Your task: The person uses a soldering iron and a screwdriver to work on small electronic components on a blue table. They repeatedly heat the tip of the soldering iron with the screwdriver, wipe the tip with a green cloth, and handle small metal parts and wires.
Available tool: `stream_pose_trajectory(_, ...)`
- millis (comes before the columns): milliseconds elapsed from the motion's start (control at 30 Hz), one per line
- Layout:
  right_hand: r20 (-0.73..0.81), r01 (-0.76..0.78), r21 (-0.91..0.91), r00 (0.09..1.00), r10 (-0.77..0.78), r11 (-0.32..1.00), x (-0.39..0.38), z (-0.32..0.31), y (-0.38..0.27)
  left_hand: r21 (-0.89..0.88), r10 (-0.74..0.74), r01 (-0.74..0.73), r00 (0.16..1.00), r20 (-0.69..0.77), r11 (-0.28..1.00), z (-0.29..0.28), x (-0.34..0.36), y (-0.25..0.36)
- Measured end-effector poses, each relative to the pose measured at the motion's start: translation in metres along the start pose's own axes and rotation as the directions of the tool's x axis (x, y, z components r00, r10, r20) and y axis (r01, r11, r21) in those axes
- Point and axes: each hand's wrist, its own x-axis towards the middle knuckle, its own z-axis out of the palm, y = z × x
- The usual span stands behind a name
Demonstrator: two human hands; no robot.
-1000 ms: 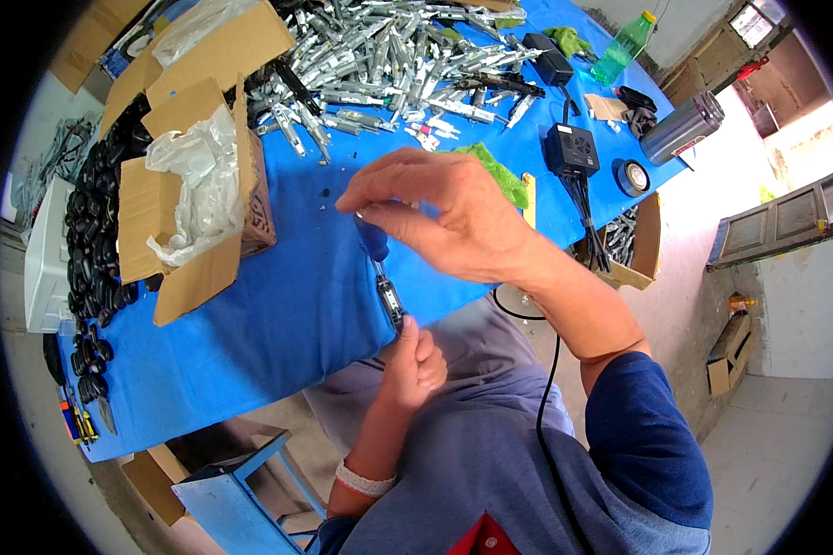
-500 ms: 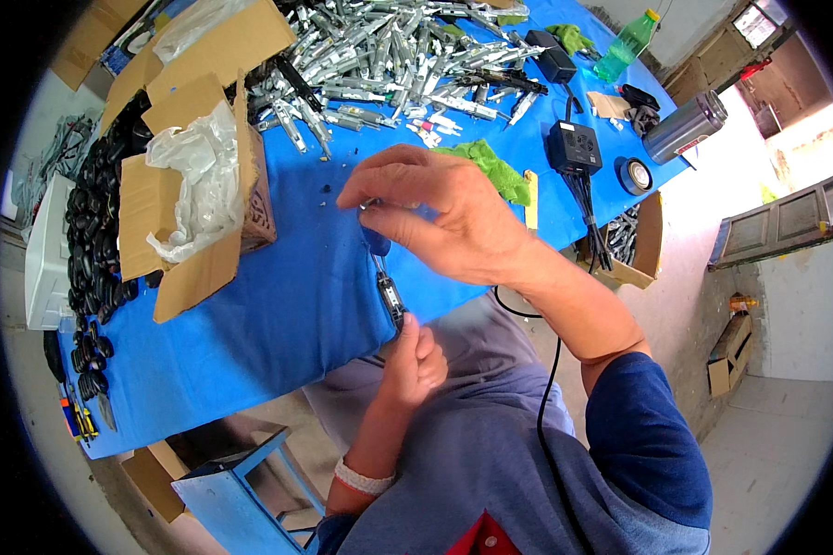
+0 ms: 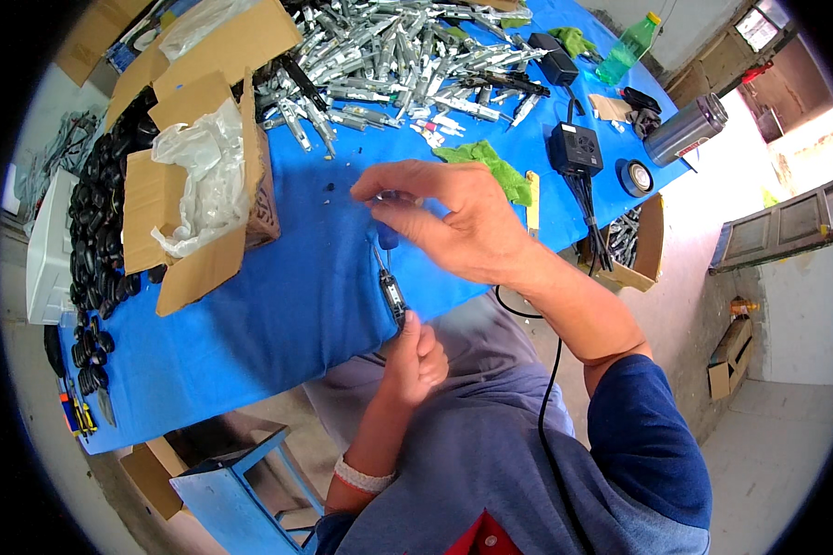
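Note:
My right hand (image 3: 461, 222) is closed on a screwdriver (image 3: 387, 238), the end of its blue handle between thumb and fingers. The metal shaft points down to the upper end of a narrow black device (image 3: 391, 294) with a pale strip along its middle. The tip seems to touch the device, though the contact is too small to make out. My left hand (image 3: 416, 363) grips the device's lower end with the thumb on top, just off the table's front edge. A wrapped band circles my left wrist.
A heap of grey slim devices (image 3: 398, 65) covers the far side of the blue-clothed table (image 3: 213, 347). An open cardboard box (image 3: 222, 268) and black casings (image 3: 93, 222) stand left. A green cloth (image 3: 486, 166), black adapter (image 3: 576, 148) and steel flask (image 3: 685, 129) lie right.
My right hand and the screwdriver handle have shifted slightly right, with the handle now more upright. My left hand and the device have barely moved.

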Motion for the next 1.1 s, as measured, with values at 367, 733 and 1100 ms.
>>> stream_pose_trajectory(367, -0.076, 0.018, 0.038, 0.997, -0.015, 0.999, -0.004, -0.0004, 0.0069, 0.014, 0.004, -0.004, 1.0, -0.017, 1.0, -0.0002, -0.0001, -0.0002)
stream_pose_trajectory(733, -0.117, 0.027, -0.001, 0.993, -0.027, 1.0, -0.0031, -0.0051, 0.0062, 0.007, 0.008, -0.007, 1.0, -0.008, 1.0, 0.0008, 0.0, 0.0002)
stream_pose_trajectory(1100, -0.11, 0.023, 0.005, 0.994, -0.022, 1.0, -0.0052, -0.0024, 0.0095, -0.005, 0.01, -0.01, 1.0, 0.005, 1.0, -0.0013, 0.0004, -0.0006)
